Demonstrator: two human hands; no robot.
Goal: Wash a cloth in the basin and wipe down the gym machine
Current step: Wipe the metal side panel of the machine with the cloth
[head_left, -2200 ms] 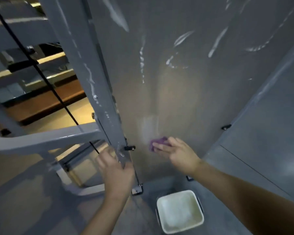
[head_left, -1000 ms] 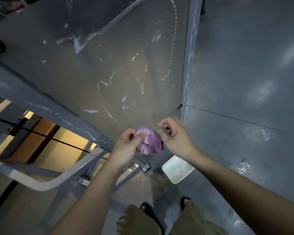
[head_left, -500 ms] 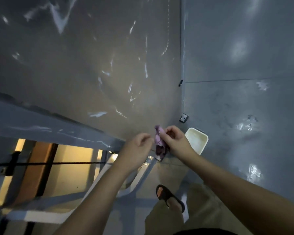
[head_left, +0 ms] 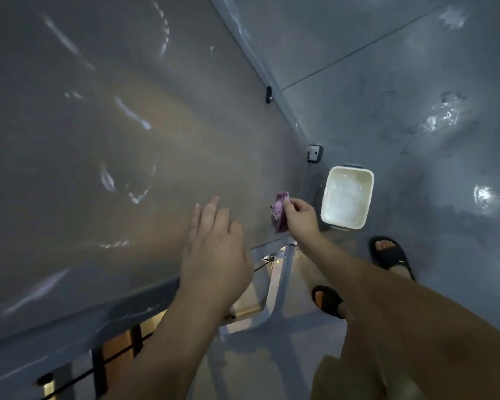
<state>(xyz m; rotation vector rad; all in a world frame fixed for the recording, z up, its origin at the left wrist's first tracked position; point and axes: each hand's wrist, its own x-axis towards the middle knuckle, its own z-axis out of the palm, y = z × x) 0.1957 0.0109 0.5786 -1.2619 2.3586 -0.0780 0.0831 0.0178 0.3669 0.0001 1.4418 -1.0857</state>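
Head view: right hand (head_left: 300,217) pinches the cloth (head_left: 279,212) beside the basin (head_left: 328,218); left hand (head_left: 216,249) hovers with fingers straight.

The right hand (head_left: 299,216) hides part of the purple cloth (head_left: 279,213). The gym machine's frame (head_left: 274,284) is cut off at the bottom edge.

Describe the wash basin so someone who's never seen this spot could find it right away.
Follow the big grey machine panel down to its bottom corner on the wet floor. The basin sits there: a white rounded rectangular tub, the only pale container around.
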